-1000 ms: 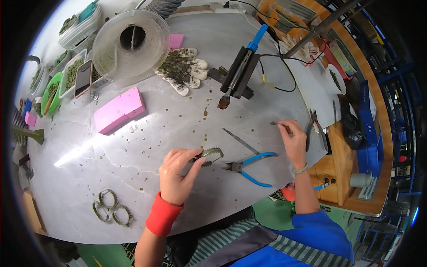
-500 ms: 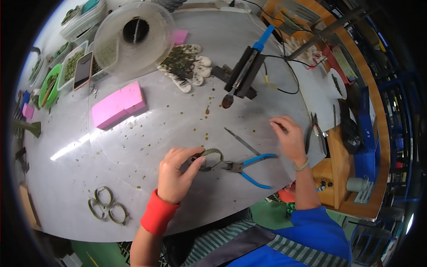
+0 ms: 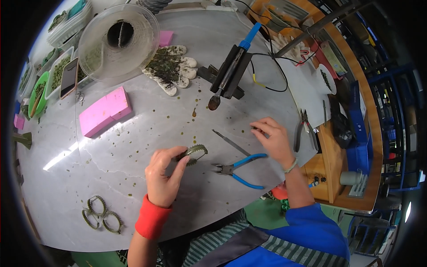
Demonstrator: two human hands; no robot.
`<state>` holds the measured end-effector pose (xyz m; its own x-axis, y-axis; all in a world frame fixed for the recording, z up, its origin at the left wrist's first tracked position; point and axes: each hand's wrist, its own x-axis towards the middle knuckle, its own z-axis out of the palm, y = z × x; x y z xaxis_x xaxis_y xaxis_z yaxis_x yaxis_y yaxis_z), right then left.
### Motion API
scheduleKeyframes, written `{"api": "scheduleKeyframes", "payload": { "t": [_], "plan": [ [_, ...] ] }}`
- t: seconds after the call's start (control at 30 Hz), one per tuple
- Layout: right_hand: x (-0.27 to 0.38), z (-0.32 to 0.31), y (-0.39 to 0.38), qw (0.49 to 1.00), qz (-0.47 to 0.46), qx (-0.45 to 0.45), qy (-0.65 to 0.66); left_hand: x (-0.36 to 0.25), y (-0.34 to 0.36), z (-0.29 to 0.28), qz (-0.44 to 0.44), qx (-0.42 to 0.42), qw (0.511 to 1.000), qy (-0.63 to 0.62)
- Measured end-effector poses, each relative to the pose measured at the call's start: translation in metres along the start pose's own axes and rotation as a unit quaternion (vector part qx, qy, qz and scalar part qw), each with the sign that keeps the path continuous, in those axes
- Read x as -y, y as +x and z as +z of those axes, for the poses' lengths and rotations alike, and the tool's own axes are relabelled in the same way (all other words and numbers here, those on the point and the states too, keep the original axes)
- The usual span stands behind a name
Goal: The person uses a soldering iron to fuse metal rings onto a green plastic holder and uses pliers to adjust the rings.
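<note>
Between the thumb and fingers of my left hand [image 3: 163, 175] is a green beaded bangle [image 3: 202, 147], held tilted above the table. A red wristband circles that wrist. My right hand [image 3: 276, 142] hovers to the right with its thumb and fingers pinched around a small dark piece [image 3: 255, 128], too small to name. Between the hands lie cutting pliers [image 3: 226, 169] with blue handles, jaws toward the bangle. A slim metal tool [image 3: 231, 143] rests just beyond them. Three similar green bangles [image 3: 98, 207] lie grouped at the lower left.
Farther back are a blue-handled soldering iron [image 3: 232, 66] in a dark stand, a soiled white glove [image 3: 171, 69], a pink block [image 3: 106, 111] and a clear round tub [image 3: 144, 26]. Containers with green pieces line the left. More pliers [image 3: 304, 129] lie at right. Green bits dot the table.
The whole view has shifted, so the table things appear farther left. My left hand has turned the bangle and drawn it slightly away from the pliers. My right hand has come slightly inward.
</note>
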<state>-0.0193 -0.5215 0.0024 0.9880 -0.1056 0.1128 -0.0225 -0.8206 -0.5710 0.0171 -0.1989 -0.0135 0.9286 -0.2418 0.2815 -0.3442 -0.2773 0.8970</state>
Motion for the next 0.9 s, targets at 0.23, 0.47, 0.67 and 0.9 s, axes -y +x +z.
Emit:
{"api": "scheduleKeyframes", "payload": {
  "t": [0.23,0.47,0.67,0.9],
  "plan": [
    [-0.001,0.001,0.003,0.996,-0.005,-0.032,0.084,0.000,0.001,-0.001,0.005,-0.012,1.000,0.006],
    [-0.011,-0.009,0.002,0.997,0.013,0.000,0.074,0.002,0.003,-0.004,0.007,0.008,1.000,0.016],
    [-0.015,-0.008,0.004,0.999,-0.022,-0.031,0.027,0.001,0.005,-0.003,0.018,0.014,1.000,-0.002],
    [-0.022,-0.009,0.004,0.998,-0.027,-0.048,-0.006,0.000,0.005,-0.004,0.014,0.019,1.000,0.011]
  ]
}}
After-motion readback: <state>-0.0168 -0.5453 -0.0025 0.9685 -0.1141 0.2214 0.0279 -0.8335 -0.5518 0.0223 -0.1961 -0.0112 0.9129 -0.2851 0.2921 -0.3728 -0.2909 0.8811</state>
